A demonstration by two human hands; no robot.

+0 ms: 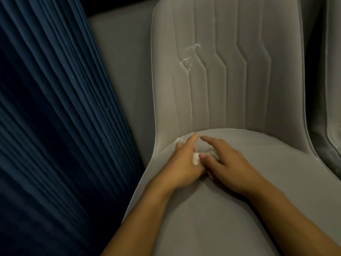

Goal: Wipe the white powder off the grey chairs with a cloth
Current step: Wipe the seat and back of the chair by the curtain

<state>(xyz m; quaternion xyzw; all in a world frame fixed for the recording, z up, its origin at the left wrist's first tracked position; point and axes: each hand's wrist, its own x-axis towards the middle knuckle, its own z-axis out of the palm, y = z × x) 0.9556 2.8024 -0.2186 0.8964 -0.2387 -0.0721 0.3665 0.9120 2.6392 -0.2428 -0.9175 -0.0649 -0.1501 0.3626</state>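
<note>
A grey upholstered chair (239, 182) fills the view. White powder (190, 58) streaks the stitched seams of its backrest, and a thin line of it lies along the crease by the seat's left rear edge. Both my hands lie on the seat just in front of that crease. A small white cloth (196, 159) shows only as a sliver between them. My left hand (181, 163) holds it with curled fingers, index finger stretched toward the crease. My right hand (227, 167) pinches it from the other side with the thumb, index finger also pointing out.
A dark blue pleated curtain (55, 117) hangs along the whole left side, close to the chair. A second grey chair (330, 108) stands at the right edge, next to the first. A grey wall (125, 71) lies behind.
</note>
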